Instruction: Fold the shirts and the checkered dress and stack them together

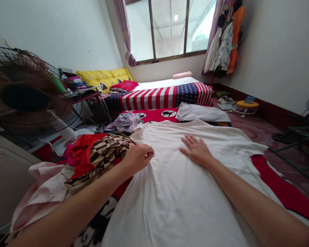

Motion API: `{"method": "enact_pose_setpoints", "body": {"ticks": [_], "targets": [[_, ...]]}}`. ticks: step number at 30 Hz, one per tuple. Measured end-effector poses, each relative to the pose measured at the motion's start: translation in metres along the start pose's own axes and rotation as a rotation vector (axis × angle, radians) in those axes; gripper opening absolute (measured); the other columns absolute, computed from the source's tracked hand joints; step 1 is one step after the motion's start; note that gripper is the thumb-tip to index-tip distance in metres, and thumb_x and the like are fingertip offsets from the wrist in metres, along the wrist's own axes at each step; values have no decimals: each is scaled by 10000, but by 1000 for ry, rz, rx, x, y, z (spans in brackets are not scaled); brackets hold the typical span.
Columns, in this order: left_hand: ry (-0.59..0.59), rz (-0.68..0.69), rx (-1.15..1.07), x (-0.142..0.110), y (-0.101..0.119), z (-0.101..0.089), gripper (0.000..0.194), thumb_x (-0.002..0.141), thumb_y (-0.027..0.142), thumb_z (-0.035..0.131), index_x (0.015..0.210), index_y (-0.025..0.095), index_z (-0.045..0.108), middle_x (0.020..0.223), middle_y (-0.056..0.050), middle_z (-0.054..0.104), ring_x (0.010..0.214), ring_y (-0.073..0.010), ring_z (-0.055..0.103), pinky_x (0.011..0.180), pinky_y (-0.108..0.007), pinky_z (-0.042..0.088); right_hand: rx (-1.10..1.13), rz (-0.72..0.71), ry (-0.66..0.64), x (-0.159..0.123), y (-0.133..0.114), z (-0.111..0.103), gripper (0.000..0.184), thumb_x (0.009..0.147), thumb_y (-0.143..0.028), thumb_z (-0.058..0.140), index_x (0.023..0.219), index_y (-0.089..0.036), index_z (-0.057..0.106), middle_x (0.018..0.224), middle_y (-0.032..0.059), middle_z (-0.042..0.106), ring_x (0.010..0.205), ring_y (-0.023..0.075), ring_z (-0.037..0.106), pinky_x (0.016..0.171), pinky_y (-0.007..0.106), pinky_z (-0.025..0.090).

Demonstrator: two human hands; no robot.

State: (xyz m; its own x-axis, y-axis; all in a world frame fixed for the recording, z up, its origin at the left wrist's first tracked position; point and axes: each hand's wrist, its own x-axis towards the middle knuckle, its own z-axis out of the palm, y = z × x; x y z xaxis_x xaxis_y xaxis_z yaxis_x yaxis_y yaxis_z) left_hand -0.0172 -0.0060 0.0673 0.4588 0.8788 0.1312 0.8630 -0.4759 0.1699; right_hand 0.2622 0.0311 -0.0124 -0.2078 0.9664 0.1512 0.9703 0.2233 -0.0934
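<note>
A white T-shirt [175, 192] lies spread out in front of me, its neckline pointing away and one sleeve out to the right. My left hand [139, 157] is at the shirt's left side below the sleeve, fingers curled in a pinch on the cloth; small creases run down from it. The fingertips are partly hidden. My right hand [197, 150] rests flat on the upper chest of the shirt, palm down with fingers stretched out. Beneath the shirt is a red, black and white patterned bedcover [280, 185].
Left of the shirt are a heap of red and checkered clothes [103, 151], a pale pink garment [43, 188] and a standing fan [28, 96]. A folded grey garment [202, 113] and a crumpled lilac one [125, 122] lie beyond. A yellow stool [247, 104] stands at right.
</note>
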Motion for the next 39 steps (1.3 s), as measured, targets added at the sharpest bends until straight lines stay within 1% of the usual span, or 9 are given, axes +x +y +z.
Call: {"method": "enact_pose_setpoints", "body": {"ticks": [4,8,13,19,22,25,29,34,39], "targets": [[19,-63,-19,-55,-11,10,158,828,232,544,797,217,698,814,-47,686,777,-197,620,704,-270,415,20,42,-98,1,-9,-12,655,926,-573,254,1480,-225,268,1574,57,143,1444,259,114,1119,570,129],[95,-161,-119,-74,-21,23,165,819,246,574,932,207,688,843,-51,692,782,-195,631,719,-266,425,81,81,-149,-15,-19,-30,605,906,-517,369,1431,-216,375,1554,109,220,1423,303,194,1093,594,194],[115,-227,-80,-76,-16,28,159,810,345,619,827,202,687,827,-49,682,743,-186,627,658,-257,411,313,18,48,-79,-9,-41,372,858,-393,472,1135,-214,645,1405,101,488,1255,254,497,1063,422,369],[86,-287,-18,-68,-11,33,117,799,307,623,756,214,680,866,-49,697,818,-218,638,659,-275,391,386,-4,28,-167,11,-46,323,849,-429,486,999,-248,708,1365,80,534,1229,267,526,1034,413,426],[104,-291,-205,-67,-20,34,102,775,274,602,714,204,645,807,-36,689,781,-202,627,658,-268,396,383,3,17,-193,8,-53,308,846,-450,498,991,-285,714,1363,59,538,1207,269,547,1002,411,466],[147,-296,-593,-70,-35,35,217,774,384,541,680,191,570,665,-9,624,651,-169,586,596,-251,403,388,-10,50,-208,2,-60,310,846,-468,496,995,-312,719,1344,46,556,1161,268,585,960,387,507],[109,-487,-905,-82,-51,36,336,705,540,534,698,204,512,589,20,560,549,-161,544,484,-237,392,355,-17,81,-213,-5,-61,325,847,-470,493,1009,-311,725,1328,50,567,1126,272,608,940,384,525],[175,-377,-575,-100,-40,28,250,764,451,516,724,209,561,674,-11,619,648,-183,583,567,-257,407,315,-36,41,-216,-7,-59,330,845,-464,500,1032,-306,720,1341,48,555,1149,278,591,949,393,521],[31,-331,-444,-122,-18,20,324,742,429,609,982,214,579,629,25,585,612,-186,564,563,-258,360,272,-42,42,-232,1,-56,325,830,-462,535,1081,-335,696,1315,36,579,1127,288,606,940,405,533]]}}
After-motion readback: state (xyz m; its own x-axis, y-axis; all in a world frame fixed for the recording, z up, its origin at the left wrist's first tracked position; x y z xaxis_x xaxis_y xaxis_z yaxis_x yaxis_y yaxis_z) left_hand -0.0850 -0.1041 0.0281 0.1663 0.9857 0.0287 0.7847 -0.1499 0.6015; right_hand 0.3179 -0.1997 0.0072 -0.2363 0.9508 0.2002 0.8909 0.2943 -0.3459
